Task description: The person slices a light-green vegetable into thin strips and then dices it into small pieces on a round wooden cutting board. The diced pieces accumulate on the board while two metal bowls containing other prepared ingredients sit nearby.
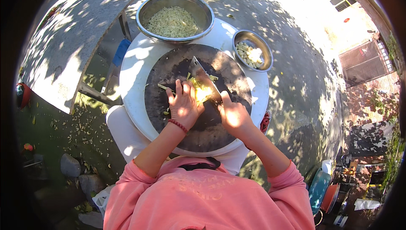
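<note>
A round dark chopping board lies on a round white table. My right hand grips a cleaver by its handle, the blade slanting up and to the left across the board. Pale green-yellow vegetable pieces lie beside and partly under the blade, brightly sunlit, so their kind cannot be told. My left hand, a red bead bracelet at its wrist, rests with spread, bent fingers at the left of these pieces. Whether it holds any is hidden. A few loose bits lie left of it.
A large steel bowl of finely chopped pale pieces stands at the table's back. A smaller metal bowl at the back right holds whitish chunks. A dish of red items shows beyond the right edge. A grey slab stands at left.
</note>
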### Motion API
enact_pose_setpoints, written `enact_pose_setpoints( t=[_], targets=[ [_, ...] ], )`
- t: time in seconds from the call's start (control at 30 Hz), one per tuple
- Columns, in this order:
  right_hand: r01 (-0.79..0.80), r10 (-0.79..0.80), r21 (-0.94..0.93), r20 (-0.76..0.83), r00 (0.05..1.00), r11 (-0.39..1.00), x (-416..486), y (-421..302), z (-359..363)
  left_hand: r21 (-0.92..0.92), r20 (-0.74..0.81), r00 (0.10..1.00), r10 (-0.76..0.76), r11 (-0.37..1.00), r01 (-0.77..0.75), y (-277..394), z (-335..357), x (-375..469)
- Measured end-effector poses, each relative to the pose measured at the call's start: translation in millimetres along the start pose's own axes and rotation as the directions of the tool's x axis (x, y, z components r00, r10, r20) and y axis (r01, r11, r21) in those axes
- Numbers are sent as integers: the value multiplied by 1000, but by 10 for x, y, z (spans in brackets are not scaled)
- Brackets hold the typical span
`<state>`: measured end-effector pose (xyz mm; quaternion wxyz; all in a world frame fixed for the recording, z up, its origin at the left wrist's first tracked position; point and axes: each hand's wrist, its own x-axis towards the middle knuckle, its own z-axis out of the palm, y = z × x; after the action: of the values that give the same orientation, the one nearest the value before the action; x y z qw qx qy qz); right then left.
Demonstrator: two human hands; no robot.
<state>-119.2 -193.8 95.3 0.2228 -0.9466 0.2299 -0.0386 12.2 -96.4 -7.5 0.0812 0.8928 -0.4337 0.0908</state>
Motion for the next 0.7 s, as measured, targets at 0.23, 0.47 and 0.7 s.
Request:
enact_pose_setpoints(
  t=[0.23,0.47,0.7],
  targets=[
    [-1,-1,-115,-14,1000,993,324,116,296,-86,22,999,41,996,-39,32,-61,-16],
    [17,-16,5,-98,995,1000,527,171,293,-200,-129,992,8,979,-33,-19,-21,-10],
    [21,-23,-136,-20,1000,991,57,-163,-60,-215,-153,987,-37,977,3,-86,53,-72]
  ],
)
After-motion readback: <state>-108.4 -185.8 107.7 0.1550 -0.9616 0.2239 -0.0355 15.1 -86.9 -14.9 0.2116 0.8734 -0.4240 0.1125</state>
